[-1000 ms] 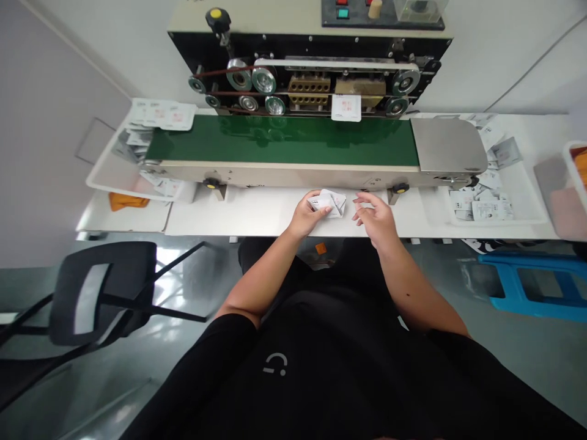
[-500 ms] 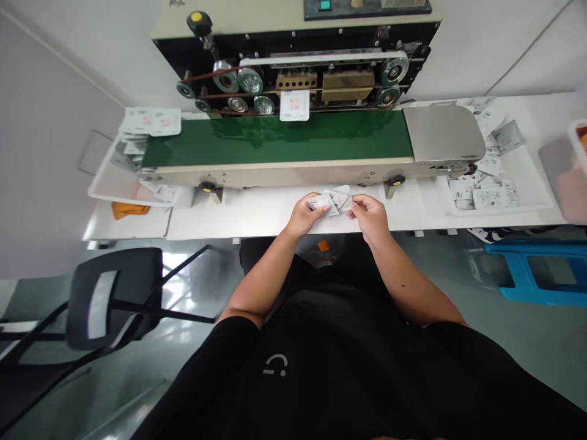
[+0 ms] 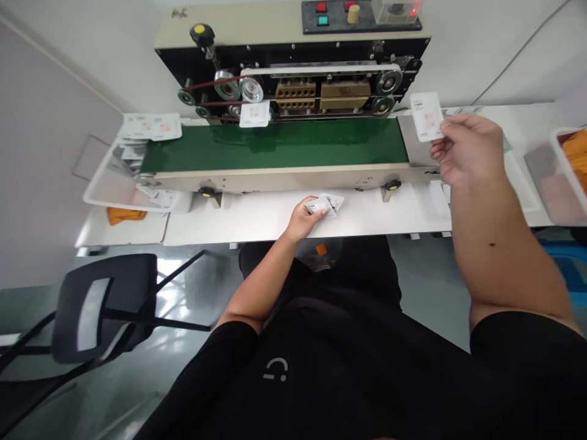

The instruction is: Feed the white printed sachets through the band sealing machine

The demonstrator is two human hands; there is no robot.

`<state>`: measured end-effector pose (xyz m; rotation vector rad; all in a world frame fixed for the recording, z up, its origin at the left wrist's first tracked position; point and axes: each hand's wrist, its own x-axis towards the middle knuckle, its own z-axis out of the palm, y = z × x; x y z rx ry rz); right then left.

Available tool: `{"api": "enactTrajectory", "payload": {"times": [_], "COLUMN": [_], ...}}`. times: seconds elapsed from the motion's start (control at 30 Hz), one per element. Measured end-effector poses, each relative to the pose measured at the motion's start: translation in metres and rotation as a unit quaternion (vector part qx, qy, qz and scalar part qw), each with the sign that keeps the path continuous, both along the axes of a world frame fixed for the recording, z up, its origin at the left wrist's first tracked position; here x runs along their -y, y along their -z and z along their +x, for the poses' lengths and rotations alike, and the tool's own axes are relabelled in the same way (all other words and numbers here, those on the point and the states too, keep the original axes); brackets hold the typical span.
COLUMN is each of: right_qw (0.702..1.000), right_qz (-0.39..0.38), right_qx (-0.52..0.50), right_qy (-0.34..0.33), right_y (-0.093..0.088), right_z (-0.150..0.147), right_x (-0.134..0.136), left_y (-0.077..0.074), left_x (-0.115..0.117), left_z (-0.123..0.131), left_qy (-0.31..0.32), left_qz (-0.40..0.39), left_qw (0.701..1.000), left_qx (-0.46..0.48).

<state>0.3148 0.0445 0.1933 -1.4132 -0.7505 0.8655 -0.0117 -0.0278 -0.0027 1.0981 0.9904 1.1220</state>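
Observation:
My left hand point(image 3: 303, 220) is closed on a few fanned white printed sachets point(image 3: 326, 205), just above the front of the white table. Raised at the right end of the machine, my right hand point(image 3: 472, 146) pinches one white sachet point(image 3: 425, 116) with red print by its lower right corner. This sachet is upright and apart from the rollers. Another sachet point(image 3: 255, 114) hangs from the band sealing machine point(image 3: 298, 73), near the left rollers and over the green conveyor belt point(image 3: 275, 143).
At the left end of the belt, a white bin point(image 3: 103, 183) holds piled sachets point(image 3: 151, 125). A clear bin with orange items point(image 3: 576, 153) stands far right. A black chair point(image 3: 105, 305) is at the left; part of a blue stool point(image 3: 568, 263) shows at the right.
My right hand has moved from beside my left hand up and right, carrying one sachet. The sachet in the machine has travelled left. My left hand has stayed nearly in place.

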Motion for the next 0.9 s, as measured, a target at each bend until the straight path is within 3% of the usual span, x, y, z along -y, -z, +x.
{"api": "enactTrajectory", "payload": {"times": [0.1,0.27,0.7,0.9], "right_qw": [0.998,0.995,0.988,0.984], "right_qz": [-0.052,-0.094,-0.139,-0.130], "right_qx": [-0.026,0.001,0.025,0.017], "right_qy": [0.003,-0.011,-0.064,-0.124], "right_y": [-0.010,-0.011,-0.015,-0.012], "right_z": [0.011,0.002,-0.048,-0.074], "right_x": [-0.023,-0.042,-0.058,-0.068], "left_y": [0.000,0.000,-0.005,-0.002], "left_x": [0.000,0.000,0.002,0.002], "left_z": [0.000,0.000,0.001,0.000], "left_qy": [0.000,0.007,0.011,0.013], "left_qz": [0.001,-0.001,0.001,0.005], "left_qw": [1.000,1.000,1.000,1.000], "left_qx": [0.004,0.013,0.015,0.009]}}
